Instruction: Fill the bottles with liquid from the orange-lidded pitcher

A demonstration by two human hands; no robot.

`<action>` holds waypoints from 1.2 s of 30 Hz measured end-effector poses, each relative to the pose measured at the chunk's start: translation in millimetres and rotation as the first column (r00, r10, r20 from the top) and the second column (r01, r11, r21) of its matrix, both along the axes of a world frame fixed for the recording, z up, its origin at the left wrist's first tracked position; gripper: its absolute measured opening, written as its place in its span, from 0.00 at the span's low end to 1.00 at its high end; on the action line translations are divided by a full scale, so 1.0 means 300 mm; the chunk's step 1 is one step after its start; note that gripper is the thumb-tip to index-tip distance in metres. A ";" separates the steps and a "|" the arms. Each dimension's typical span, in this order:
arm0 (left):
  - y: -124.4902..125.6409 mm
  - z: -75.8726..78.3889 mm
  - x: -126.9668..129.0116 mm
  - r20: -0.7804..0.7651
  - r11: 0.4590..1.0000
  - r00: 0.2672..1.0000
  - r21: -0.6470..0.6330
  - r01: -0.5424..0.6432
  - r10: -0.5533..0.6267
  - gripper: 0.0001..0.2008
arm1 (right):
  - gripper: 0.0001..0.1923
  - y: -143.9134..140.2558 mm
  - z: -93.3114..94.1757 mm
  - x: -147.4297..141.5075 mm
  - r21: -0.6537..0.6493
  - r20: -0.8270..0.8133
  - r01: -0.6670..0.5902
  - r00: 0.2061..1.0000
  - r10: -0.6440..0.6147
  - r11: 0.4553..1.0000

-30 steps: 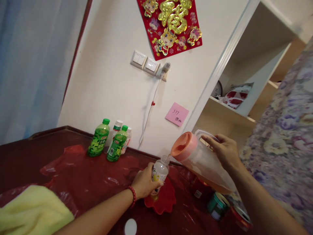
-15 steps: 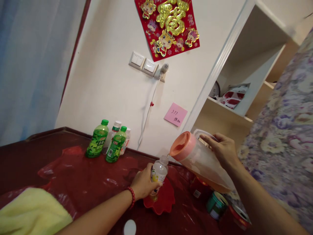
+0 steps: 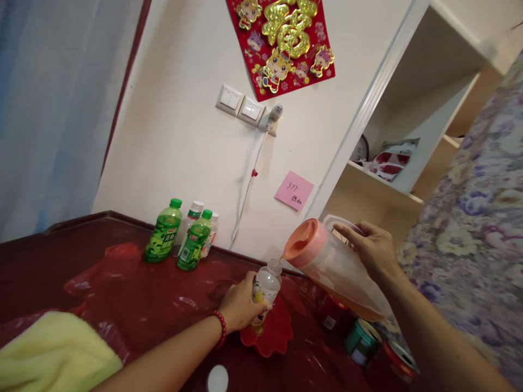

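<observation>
My left hand grips a small clear plastic bottle standing upright on a red scalloped dish. My right hand holds the handle of a clear jug with an orange-pink lid, tilted so its spout is over the bottle's open mouth. A thin stream of amber liquid runs from the spout into the bottle. A little amber liquid sits at the bottle's bottom.
Two green bottles and two clear ones stand by the wall on the dark red table. A yellow cloth lies front left, a white cap in front, cans under the jug. A shelf unit stands right.
Almost nothing has moved; the jug stays tilted over the bottle and the pouring goes on.
</observation>
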State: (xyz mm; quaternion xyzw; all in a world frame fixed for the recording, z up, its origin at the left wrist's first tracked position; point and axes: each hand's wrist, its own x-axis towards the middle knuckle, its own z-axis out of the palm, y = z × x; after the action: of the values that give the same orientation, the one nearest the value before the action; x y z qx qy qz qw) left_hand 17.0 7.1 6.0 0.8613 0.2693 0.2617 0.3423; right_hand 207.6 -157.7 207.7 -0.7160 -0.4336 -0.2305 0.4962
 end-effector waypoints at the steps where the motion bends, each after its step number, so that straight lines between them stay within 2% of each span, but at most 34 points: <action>1: 0.000 0.000 0.000 0.000 1.000 1.000 0.002 0.001 -0.001 0.27 | 0.26 0.001 -0.001 0.002 -0.001 0.000 0.001 1.000 -0.001 1.000; 10: 0.007 -0.015 0.009 0.011 1.000 1.000 0.009 0.001 -0.001 0.27 | 0.26 0.005 -0.003 0.004 -0.013 -0.010 0.008 1.000 -0.008 1.000; 36: 0.009 -0.007 0.010 0.016 1.000 1.000 0.000 0.009 -0.009 0.26 | 0.27 0.009 0.004 -0.004 0.006 -0.030 0.005 1.000 -0.005 1.000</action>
State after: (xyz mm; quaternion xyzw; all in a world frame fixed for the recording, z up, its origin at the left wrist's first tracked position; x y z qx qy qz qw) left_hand 20.0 9.9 3.8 0.8604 0.2626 0.2670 0.3456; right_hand 206.5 -154.9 208.8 -0.7191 -0.4235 -0.2222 0.5042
